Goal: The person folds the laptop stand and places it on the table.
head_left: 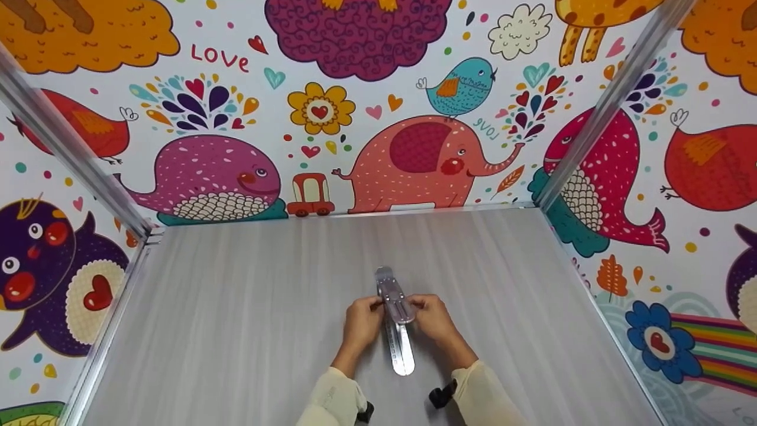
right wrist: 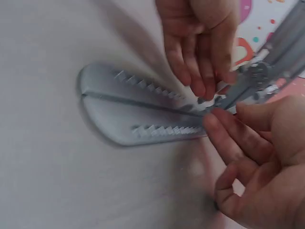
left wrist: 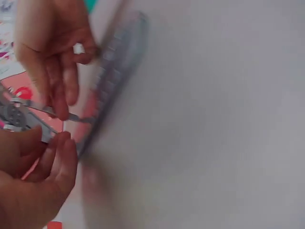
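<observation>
A long silver metal hinged stand (head_left: pixel 394 296) is held out over the table, its rounded ends pointing away from and toward me. Its lower plate (right wrist: pixel 138 107) shows a centre groove and two rows of notches in the right wrist view. My left hand (head_left: pixel 364 324) pinches the stand's left side between thumb and fingers. On the opposite side my right hand (head_left: pixel 436 322) pinches the edge near the upper plate. Thin metal arms (left wrist: pixel 35 107) run between the hands in the left wrist view, which is blurred. Fingers partly hide the joint.
A grey wood-grain table (head_left: pixel 248 307) lies beneath both hands. Metal frame posts (head_left: pixel 615 106) rise at its back corners. Printed cartoon panels (head_left: pixel 331 53) stand behind and on both sides. Black wrist devices (head_left: pixel 442 394) sit at the light sleeves.
</observation>
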Available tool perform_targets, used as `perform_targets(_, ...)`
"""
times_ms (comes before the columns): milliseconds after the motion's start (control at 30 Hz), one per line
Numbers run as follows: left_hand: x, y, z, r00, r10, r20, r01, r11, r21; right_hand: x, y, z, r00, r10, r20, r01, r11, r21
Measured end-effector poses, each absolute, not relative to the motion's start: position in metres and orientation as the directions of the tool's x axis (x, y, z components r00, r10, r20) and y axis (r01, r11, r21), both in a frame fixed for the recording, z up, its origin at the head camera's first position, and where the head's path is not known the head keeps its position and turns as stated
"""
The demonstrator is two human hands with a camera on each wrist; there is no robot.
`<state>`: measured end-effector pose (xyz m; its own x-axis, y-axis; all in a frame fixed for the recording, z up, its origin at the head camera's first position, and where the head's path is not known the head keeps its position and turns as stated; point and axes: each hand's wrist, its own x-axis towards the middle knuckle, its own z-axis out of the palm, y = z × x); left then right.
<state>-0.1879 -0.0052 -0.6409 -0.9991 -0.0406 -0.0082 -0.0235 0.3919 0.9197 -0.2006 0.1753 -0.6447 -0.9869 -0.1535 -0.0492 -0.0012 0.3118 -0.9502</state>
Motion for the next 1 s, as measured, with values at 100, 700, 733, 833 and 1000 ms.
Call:
perform_targets(100,-0.190,-0.005,-0.634,-0.983,-0.050,-0.176,-0.181,0.127,0.975,-0.201,0.175,-0.641,-0.965,-0.145,-0.220,0.196,0.160,-0.967)
perform_targets(700,-0.191,-0.008,-0.627,-0.939,0.000,-0.343,-0.338,-0.170,0.926,-0.199,0.164,-0.628,-0.931,-0.103,-0.350,0.355,-0.033,-0.934)
perform_targets(733,-0.191,-0.009,-0.627,-0.942,0.001,-0.337,-0.332,-0.162,0.929,-0.199,0.164,-0.628,-0.929,-0.098,-0.357,0.360,-0.019,-0.933)
perform_targets(833,-0.190,-0.009,-0.628,-0.944,0.003,-0.330,-0.328,-0.135,0.935,-0.198,0.163,-0.629,-0.924,-0.091,-0.371,0.372,0.012,-0.928)
perform_targets(1000,-0.191,-0.010,-0.632,-0.942,0.000,-0.335,-0.334,-0.075,0.940,-0.197,0.161,-0.629,-0.926,-0.052,-0.374,0.368,0.095,-0.925)
